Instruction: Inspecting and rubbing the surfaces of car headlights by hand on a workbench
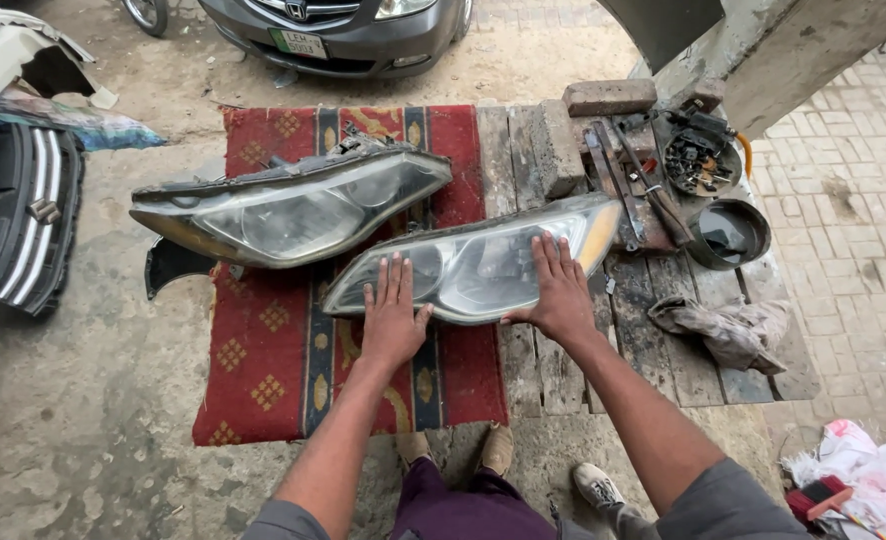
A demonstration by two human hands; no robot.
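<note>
Both hands, left (393,318) and right (557,288), rest flat, fingers spread, on nearer headlight (473,268).

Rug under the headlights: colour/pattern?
Rug: red with dark blue stripes and gold diamond motifs; head view.

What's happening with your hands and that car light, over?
Left hand and right hand flat on near headlight. Second headlight lies behind, apart. Nothing blocking.
</note>
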